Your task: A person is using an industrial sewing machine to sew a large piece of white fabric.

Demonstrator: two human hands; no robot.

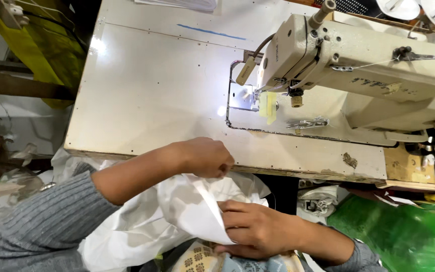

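A piece of white fabric (187,206) lies bunched in my lap below the front edge of the sewing table (152,90). My left hand (205,157) pinches the fabric's upper edge right at the table edge. My right hand (255,229) grips a folded corner of the same fabric lower down, fingers closed over it. A cream sewing machine (358,65) stands on the right half of the table, its needle area (258,98) lit by a small lamp. Neither hand touches the machine.
A patterned cloth (202,259) lies under the white fabric on my lap. A green bag (404,231) sits at the lower right. Yellow material (46,45) hangs at the upper left. A blue line (210,31) marks the tabletop.
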